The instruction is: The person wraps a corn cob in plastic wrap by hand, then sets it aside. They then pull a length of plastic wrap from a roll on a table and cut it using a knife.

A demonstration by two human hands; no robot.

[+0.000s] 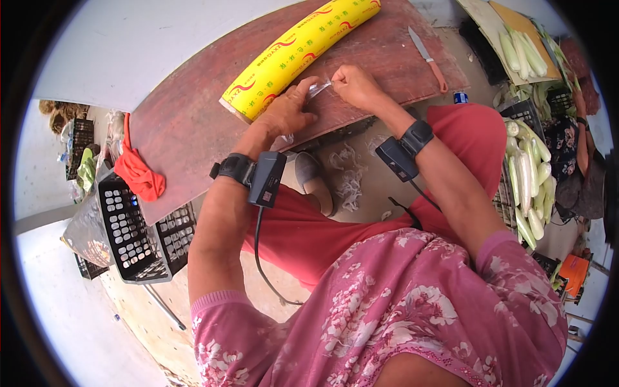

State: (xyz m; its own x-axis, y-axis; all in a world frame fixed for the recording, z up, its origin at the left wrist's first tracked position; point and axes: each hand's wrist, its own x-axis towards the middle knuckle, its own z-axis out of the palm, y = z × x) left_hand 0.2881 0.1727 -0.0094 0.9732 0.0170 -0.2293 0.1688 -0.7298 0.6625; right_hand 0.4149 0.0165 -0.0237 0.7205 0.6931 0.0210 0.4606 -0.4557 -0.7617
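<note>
A large yellow roll (pixel 296 55) with red and green print lies slantwise on the reddish-brown table (pixel 187 116). Against its lower left end is my left hand (pixel 287 111), fingers bent around a piece of clear plastic film (pixel 316 89). The film stretches across to my right hand (pixel 351 85), whose fingers are pinched on its other end. A knife (pixel 429 59) with a pinkish handle lies on the table to the right of my right hand.
A red cloth (pixel 138 174) hangs over the table's left corner, above black crates (pixel 132 229). Pale green vegetables (pixel 532 180) fill a crate at the right; more lie on a board (pixel 506 19). A blue can (pixel 460 97) stands beyond the table edge. Another person's arm (pixel 582 138) shows far right.
</note>
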